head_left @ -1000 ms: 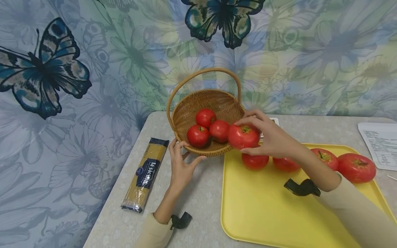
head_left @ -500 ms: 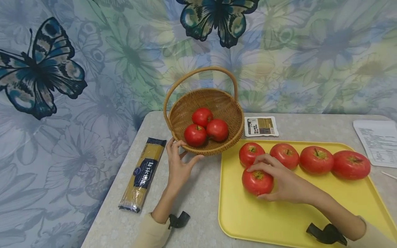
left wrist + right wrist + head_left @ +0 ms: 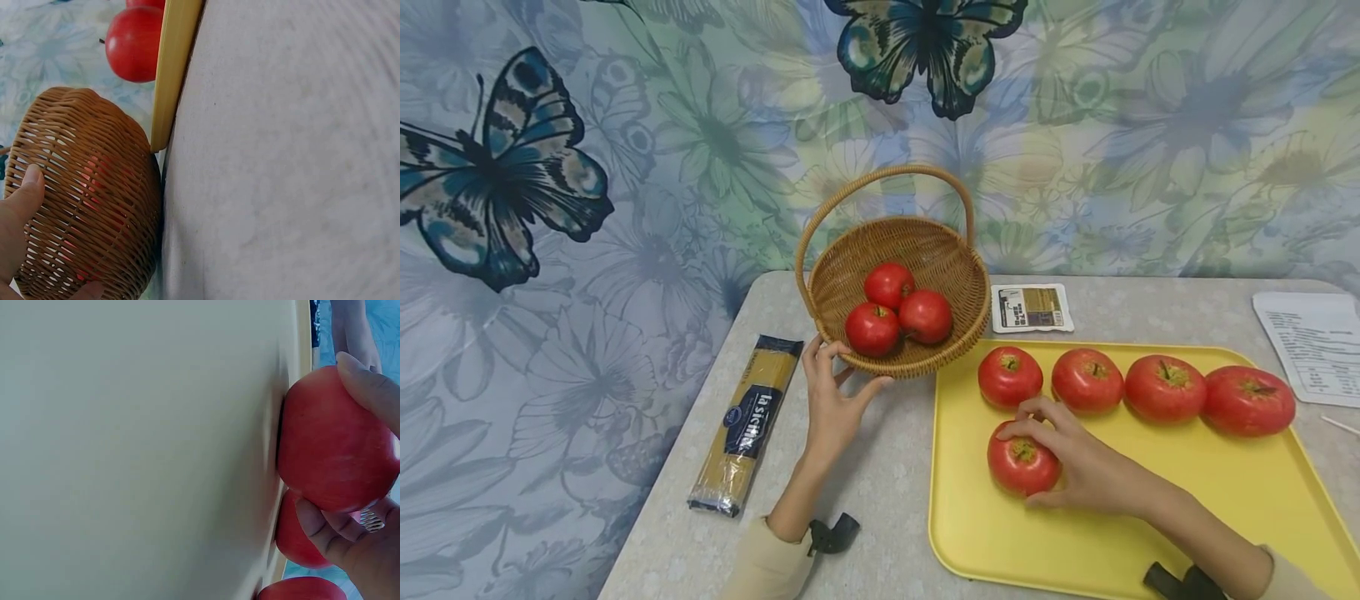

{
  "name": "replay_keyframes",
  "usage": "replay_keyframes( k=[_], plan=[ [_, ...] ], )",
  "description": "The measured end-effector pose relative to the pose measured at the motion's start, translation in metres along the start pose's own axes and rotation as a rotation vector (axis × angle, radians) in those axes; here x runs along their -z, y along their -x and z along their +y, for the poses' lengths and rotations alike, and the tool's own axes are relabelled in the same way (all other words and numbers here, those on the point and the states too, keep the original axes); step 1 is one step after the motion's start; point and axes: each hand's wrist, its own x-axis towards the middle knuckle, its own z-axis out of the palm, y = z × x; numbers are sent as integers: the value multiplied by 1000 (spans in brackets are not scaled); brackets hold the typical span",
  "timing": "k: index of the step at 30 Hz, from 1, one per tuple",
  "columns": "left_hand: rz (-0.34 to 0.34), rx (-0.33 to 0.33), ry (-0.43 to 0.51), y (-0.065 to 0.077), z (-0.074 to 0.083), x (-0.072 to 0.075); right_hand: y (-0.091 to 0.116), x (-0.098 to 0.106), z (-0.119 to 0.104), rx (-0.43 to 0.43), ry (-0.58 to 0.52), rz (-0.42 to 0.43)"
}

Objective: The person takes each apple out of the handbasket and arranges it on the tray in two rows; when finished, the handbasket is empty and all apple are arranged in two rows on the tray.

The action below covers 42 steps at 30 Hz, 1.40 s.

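Note:
My left hand (image 3: pixel 835 408) grips the near left rim of a tilted wicker basket (image 3: pixel 925 229), its thumb against the woven side. Three red apples lie inside the basket, one of them the front left apple (image 3: pixel 872 329). In the right wrist view, my right hand (image 3: pixel 369 550) has its thumb and fingers on opposite sides of a large red apple (image 3: pixel 337 437). That apple sits at the tray's surface, in the left part of the yellow tray (image 3: pixel 1000 542). Behind it on the tray stands a row of several more apples, including the leftmost apple (image 3: pixel 1010 377).
A pack of spaghetti (image 3: pixel 747 425) lies on the grey table (image 3: pixel 880 500) to the left of my left hand. Behind the tray are a small flat labelled package (image 3: pixel 1032 307) and, at far right, a printed sheet of paper (image 3: pixel 1311 346). A butterfly-patterned cloth hangs behind.
My right hand has carried the apple from beside the basket's right rim toward me and down onto the tray, staying there over the last half second. My left hand still holds the basket.

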Motion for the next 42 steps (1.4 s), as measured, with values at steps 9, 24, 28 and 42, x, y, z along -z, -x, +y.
replay_keyframes(
  k=[9,24,28,42],
  plan=[
    [-4,-2,-8,0,-2,-1,2,7,-7,2,65,-23],
    [3,10,6,0,-1,-1,-98,77,-11,48,-32,-84],
    [6,14,2,1,0,0,-142,77,-3,111,-54,-91],
    [-3,26,3,1,0,2,-230,46,25,16,53,-396]
  ],
)
